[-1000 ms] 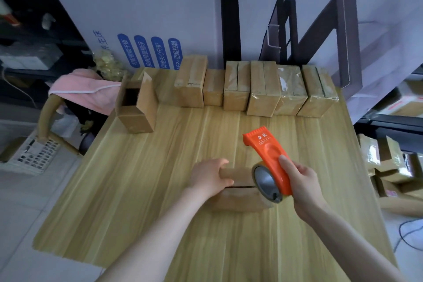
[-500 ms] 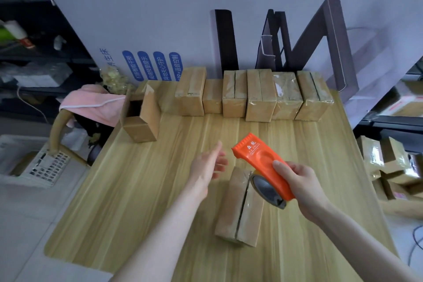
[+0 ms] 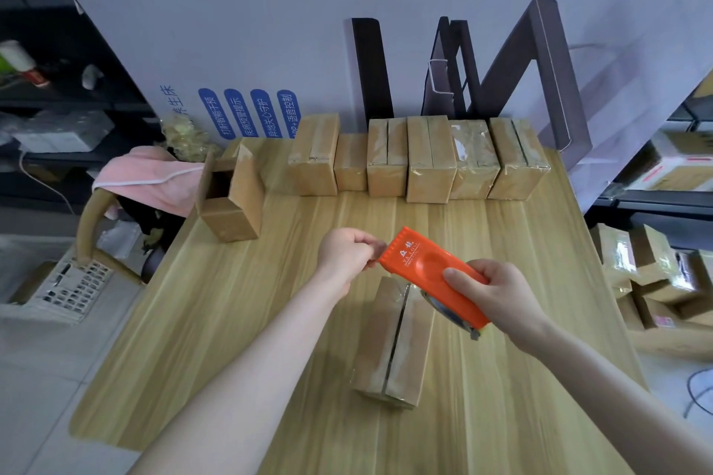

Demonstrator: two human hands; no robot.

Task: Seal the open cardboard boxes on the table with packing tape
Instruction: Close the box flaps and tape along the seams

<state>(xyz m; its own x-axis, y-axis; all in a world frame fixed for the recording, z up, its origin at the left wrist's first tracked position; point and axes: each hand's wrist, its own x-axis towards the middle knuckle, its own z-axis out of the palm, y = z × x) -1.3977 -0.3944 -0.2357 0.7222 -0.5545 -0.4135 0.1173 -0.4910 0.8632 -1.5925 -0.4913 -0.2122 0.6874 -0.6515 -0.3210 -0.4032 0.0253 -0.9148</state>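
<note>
Cardboard box (image 3: 372, 351): lies flat on the wooden table (image 3: 231, 320), just below and toward you from both sets of fingertips. Top flaps folded down, dark centre seam running away from you. Glossy patch at its far end, under the dispenser.

Orange tape dispenser (image 3: 428, 268): held in the air above the box's far end, toothed edge pointing to your left. Tape roll (image 3: 443, 307) is partly visible beneath it.

Your right hand (image 3: 501, 293): fingers wrapped under the dispenser body, thumb pressed flat on its top face.

Your left hand (image 3: 345, 254): fingers curled in, fingertips pinched together right at the toothed edge and touching it. You cannot tell whether a tape end sits between them.

Beyond your fingertips: a row of closed boxes (image 3: 430, 162) side by side along the far table edge, against a white board (image 3: 270, 31). Far left of your left fingers: one open box (image 3: 235, 200) lying on its side, mouth dark. Past it, off the table, a pink cloth (image 3: 154, 181). Right of your right hand, off the table, more stacked boxes (image 3: 656, 274).
</note>
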